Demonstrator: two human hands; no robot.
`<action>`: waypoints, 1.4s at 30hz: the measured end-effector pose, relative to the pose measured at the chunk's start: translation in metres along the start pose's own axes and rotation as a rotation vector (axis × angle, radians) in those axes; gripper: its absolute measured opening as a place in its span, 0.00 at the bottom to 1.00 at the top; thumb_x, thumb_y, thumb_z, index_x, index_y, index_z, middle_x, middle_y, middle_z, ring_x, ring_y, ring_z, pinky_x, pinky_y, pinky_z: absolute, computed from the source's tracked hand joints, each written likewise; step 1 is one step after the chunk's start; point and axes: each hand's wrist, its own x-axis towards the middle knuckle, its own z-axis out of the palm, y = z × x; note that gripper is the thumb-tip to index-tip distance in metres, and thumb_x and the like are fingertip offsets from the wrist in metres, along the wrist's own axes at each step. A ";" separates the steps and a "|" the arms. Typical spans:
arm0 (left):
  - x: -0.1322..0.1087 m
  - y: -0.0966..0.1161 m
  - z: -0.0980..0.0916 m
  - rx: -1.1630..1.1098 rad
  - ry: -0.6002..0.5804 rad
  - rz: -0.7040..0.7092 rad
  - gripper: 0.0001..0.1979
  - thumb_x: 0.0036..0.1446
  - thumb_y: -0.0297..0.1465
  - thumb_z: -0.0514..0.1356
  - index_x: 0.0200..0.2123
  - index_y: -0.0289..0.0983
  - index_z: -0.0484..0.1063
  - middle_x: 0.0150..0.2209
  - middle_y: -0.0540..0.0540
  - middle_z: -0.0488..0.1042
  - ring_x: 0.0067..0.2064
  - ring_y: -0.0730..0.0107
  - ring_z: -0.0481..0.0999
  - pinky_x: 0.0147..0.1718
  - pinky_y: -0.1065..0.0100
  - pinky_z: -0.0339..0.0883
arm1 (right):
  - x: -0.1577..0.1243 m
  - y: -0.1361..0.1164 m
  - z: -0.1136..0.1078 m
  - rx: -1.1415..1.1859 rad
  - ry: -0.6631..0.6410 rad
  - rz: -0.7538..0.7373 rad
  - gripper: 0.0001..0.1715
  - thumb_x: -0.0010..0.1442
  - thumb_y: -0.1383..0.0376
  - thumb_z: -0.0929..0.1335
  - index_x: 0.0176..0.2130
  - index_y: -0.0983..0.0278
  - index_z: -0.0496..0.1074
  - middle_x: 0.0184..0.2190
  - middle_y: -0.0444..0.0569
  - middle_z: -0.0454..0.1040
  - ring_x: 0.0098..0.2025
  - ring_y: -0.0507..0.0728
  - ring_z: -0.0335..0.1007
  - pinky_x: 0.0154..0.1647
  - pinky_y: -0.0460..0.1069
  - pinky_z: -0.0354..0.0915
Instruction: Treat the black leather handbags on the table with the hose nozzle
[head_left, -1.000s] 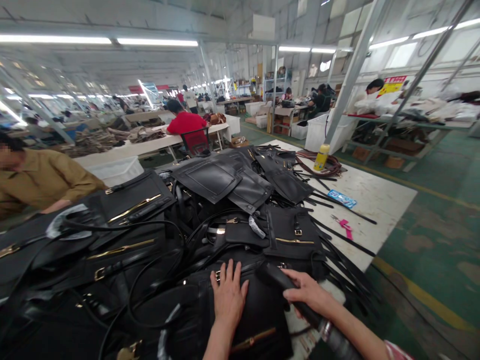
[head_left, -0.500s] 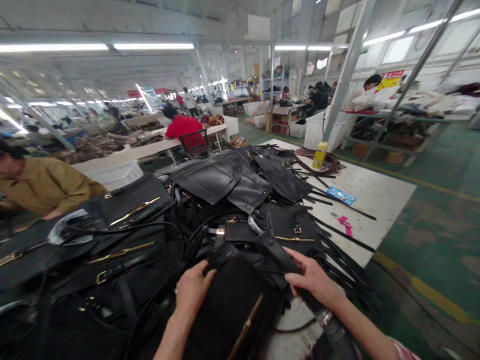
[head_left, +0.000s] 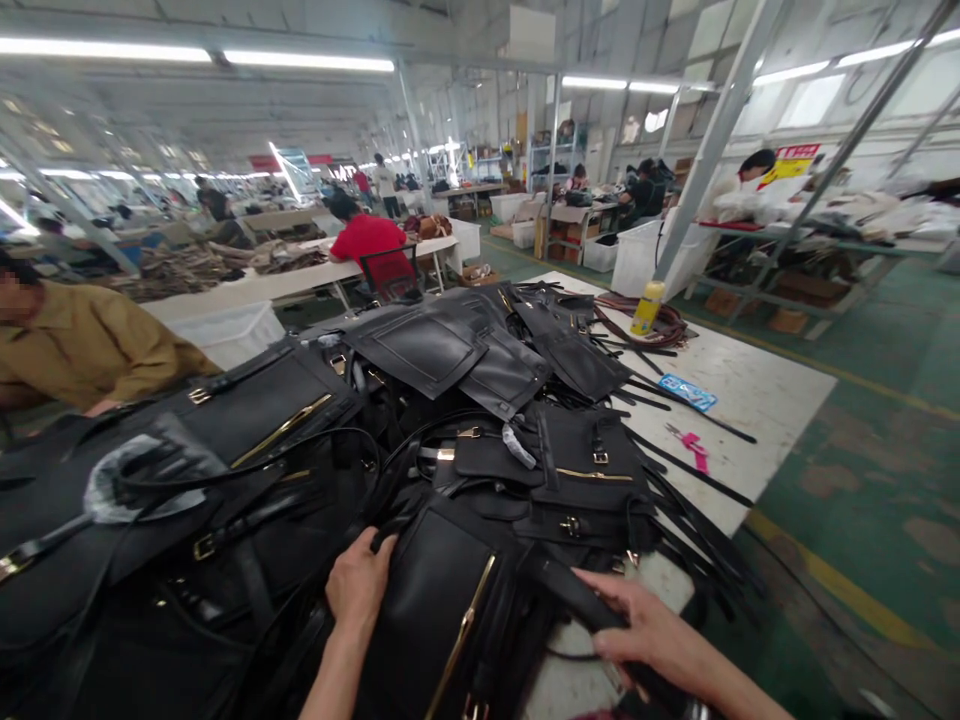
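A black leather bag with a gold zipper lies in front of me on the pile. My left hand grips its upper left edge, thumb and fingers closed around black strap or edge material there. My right hand is wrapped round a black hose nozzle, whose flat end points left over the bag's right side. The lower part of the nozzle runs out of view under my forearm. Whether the nozzle's end touches the bag, I cannot tell.
Many black bags and leather panels cover the white table. On its right lie pink-handled snippers, a blue card, a yellow bottle and brown straps. A co-worker sits at the left.
My left hand has shifted left and down with the bag's edge. My right hand has moved the nozzle down toward me, uncovering the bag behind it. The view has tilted slightly.
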 end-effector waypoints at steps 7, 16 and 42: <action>0.001 -0.006 0.012 -0.064 -0.032 -0.017 0.23 0.50 0.50 0.43 0.37 0.43 0.68 0.27 0.43 0.73 0.31 0.57 0.71 0.26 0.66 0.56 | 0.057 -0.004 0.014 0.006 -0.049 -0.028 0.37 0.44 0.69 0.67 0.54 0.63 0.59 0.27 0.44 0.72 0.13 0.47 0.61 0.10 0.40 0.58; -0.002 -0.013 0.008 -0.207 -0.074 -0.017 0.21 0.48 0.50 0.46 0.34 0.43 0.67 0.22 0.47 0.70 0.30 0.59 0.71 0.26 0.66 0.57 | 0.047 -0.020 0.018 -0.027 -0.055 -0.068 0.37 0.46 0.71 0.66 0.56 0.61 0.55 0.29 0.43 0.72 0.15 0.46 0.61 0.13 0.40 0.60; -0.095 0.004 -0.051 -1.016 -0.609 0.190 0.30 0.37 0.22 0.54 0.49 0.34 0.61 0.38 0.49 0.74 0.36 0.65 0.73 0.35 0.67 0.67 | 0.062 -0.051 0.041 0.021 -0.200 -0.097 0.36 0.46 0.69 0.67 0.54 0.64 0.57 0.28 0.45 0.71 0.14 0.48 0.62 0.10 0.41 0.59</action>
